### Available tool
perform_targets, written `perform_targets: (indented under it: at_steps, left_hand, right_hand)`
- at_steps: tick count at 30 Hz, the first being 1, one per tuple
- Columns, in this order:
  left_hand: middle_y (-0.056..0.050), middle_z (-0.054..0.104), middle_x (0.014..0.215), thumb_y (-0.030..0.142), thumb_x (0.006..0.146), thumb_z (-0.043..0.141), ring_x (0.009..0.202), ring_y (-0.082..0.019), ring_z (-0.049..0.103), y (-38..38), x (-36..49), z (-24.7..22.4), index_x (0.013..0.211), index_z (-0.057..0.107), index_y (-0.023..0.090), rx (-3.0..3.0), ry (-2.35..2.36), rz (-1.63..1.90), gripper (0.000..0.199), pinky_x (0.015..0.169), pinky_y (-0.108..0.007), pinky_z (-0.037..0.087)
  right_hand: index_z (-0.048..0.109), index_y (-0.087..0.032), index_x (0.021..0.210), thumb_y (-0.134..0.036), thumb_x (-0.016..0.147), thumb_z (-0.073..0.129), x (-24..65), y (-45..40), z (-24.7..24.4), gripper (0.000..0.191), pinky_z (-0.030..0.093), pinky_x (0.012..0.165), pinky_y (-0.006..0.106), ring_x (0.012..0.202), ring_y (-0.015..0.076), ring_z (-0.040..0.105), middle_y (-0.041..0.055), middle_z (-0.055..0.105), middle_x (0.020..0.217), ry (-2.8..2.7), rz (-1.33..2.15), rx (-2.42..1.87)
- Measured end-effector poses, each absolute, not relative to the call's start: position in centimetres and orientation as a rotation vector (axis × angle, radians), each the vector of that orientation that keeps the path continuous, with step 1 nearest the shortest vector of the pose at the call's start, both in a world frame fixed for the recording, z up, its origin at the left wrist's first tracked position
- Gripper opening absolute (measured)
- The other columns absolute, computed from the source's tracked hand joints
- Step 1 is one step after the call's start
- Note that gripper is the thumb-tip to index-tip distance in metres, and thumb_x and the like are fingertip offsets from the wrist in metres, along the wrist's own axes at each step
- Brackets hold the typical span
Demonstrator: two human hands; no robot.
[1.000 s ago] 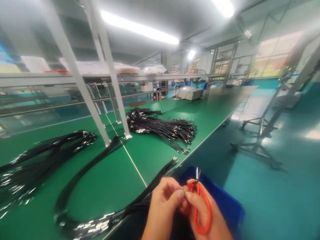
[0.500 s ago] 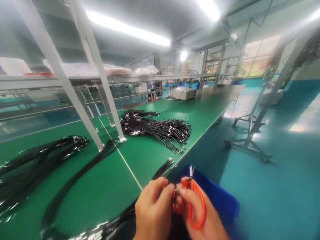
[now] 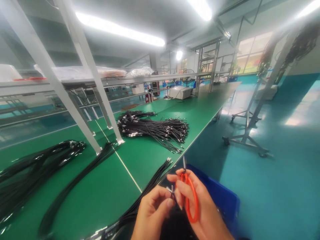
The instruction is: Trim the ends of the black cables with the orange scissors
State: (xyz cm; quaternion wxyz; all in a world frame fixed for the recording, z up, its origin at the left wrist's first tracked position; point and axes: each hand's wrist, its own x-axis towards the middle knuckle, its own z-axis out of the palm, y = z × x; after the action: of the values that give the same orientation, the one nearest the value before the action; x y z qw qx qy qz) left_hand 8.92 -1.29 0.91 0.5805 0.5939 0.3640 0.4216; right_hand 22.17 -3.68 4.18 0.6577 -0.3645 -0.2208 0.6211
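My left hand (image 3: 153, 208) pinches a black cable (image 3: 172, 192) near its end, where short pale wire tips stick up. Close beside it, my right hand (image 3: 203, 203) is wrapped around red-handled scissors (image 3: 194, 200) with the blades pointing up and away. The right fingertips are close to the cable end; whether they touch it I cannot tell. Behind my left hand a bundle of black cables (image 3: 150, 183) runs along the table edge, its pale tips toward the far end. A blue bin (image 3: 226, 196) stands below my right hand, partly hidden by it.
On the green table (image 3: 125, 186) lie a large pile of black cables (image 3: 157, 128) and more cable bundles (image 3: 37, 163) at left. White shelf posts (image 3: 100, 80) rise from the table. A white box (image 3: 180, 92) sits farther back. To the right stands a wheeled metal rack (image 3: 247, 135).
My hands have moved slightly apart, and the pale wire tips show more clearly in my left fingers. The scissors have turned a little in my right hand. The view has shifted slightly.
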Motion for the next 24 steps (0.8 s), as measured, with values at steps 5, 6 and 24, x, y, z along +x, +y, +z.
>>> perform_targets:
  at_steps: [5,6,24]
  left_hand:
    - [0.001,0.060,0.064,0.037,0.076,0.071,0.055,-0.009,0.048,-1.2,8.7,1.3,0.073,0.065,0.015,1.311,0.861,1.018,0.023,0.051,-0.017,0.041]
    - [0.001,0.060,0.064,0.037,0.075,0.071,0.054,-0.009,0.048,-1.2,8.6,1.4,0.073,0.065,0.015,1.296,0.880,1.028,0.023,0.051,-0.017,0.041]
    - [0.002,0.061,0.061,0.034,0.073,0.073,0.051,-0.008,0.048,-1.7,9.2,1.9,0.070,0.067,0.016,1.214,0.897,1.088,0.019,0.051,-0.017,0.040]
  right_hand:
    - [0.055,-0.021,0.086,-0.015,0.067,0.068,21.9,-3.7,3.5,0.024,0.038,0.046,0.017,0.049,0.0071,0.046,-0.0061,0.059,0.063,-0.628,1.290,-0.874]
    - [0.055,-0.022,0.086,-0.017,0.067,0.068,21.9,-3.7,3.1,0.023,0.037,0.044,0.017,0.048,0.0072,0.046,-0.0062,0.059,0.063,-0.661,1.203,-0.908]
    - [0.054,-0.023,0.093,-0.002,0.076,0.046,22.9,-4.2,1.9,0.028,0.051,0.054,0.023,0.052,0.0143,0.064,-0.0017,0.066,0.064,-1.518,-0.231,-1.108]
